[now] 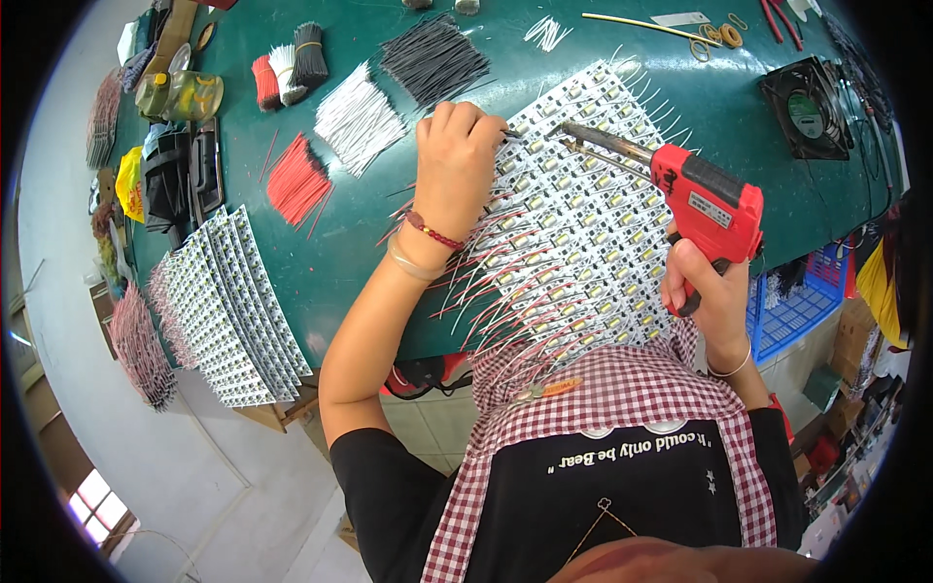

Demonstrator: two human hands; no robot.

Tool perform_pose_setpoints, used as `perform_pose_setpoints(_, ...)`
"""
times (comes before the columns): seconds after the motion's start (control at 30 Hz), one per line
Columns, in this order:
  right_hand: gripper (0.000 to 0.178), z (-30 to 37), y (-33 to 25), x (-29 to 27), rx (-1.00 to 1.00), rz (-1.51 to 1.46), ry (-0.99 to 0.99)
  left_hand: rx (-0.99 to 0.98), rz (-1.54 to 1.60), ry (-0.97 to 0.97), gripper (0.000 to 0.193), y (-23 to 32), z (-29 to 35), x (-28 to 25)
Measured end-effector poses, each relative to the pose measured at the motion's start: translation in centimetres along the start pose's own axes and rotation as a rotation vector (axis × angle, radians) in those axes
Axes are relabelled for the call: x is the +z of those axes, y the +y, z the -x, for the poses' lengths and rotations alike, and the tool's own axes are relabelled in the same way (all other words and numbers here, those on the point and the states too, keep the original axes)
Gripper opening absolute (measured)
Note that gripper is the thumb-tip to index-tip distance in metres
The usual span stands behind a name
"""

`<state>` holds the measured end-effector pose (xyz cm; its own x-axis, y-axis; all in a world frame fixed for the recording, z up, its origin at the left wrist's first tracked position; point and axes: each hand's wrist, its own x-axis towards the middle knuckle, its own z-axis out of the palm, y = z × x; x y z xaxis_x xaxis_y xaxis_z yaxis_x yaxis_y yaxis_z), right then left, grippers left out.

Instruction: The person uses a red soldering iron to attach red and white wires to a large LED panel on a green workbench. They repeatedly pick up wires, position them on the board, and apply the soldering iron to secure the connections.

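My right hand [708, 287] is wrapped round the grip of a red soldering gun [717, 199], its fingers by the trigger. The gun's metal tip reaches left over a white panel of small circuit boards [598, 233], close to its upper left part. My left hand [455, 146] is closed at the panel's upper left edge. From its pinched fingertips a short black wire [510, 134] sticks out toward the boards; the rest of it is hidden. Red and white wires [486, 296] fringe the panel's left side, and thin white wires stand out along its right side.
On the green table [530, 73] lie piles of red wires [298, 180], white wires [360, 119] and black wires [435, 60]. Stacked panels [228, 306] overhang the left edge. A black fan [807, 109] stands at right; scissors [702, 44] lie behind. A blue crate [799, 303] is below.
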<state>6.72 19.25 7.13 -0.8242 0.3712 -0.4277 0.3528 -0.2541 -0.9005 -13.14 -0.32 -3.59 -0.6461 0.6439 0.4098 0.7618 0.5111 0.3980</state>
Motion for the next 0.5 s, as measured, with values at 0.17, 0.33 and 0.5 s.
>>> perform_pose_setpoints(0.17,0.021,-0.1,0.0,0.0,-0.004,-0.03,0.005,0.007,0.078,-0.022,0.014,-0.7,-0.3,0.1)
perform_pose_setpoints(0.33,0.021,-0.1,0.0,0.0,0.0,-0.06,0.014,0.04,0.075,-0.008,0.015,-0.6,-0.2,0.2)
perform_pose_setpoints(0.5,0.021,-0.1,-0.3,-0.2,-0.02,-0.051,0.02,0.037,0.081,0.007,0.015,-1.2,-0.2,-0.1)
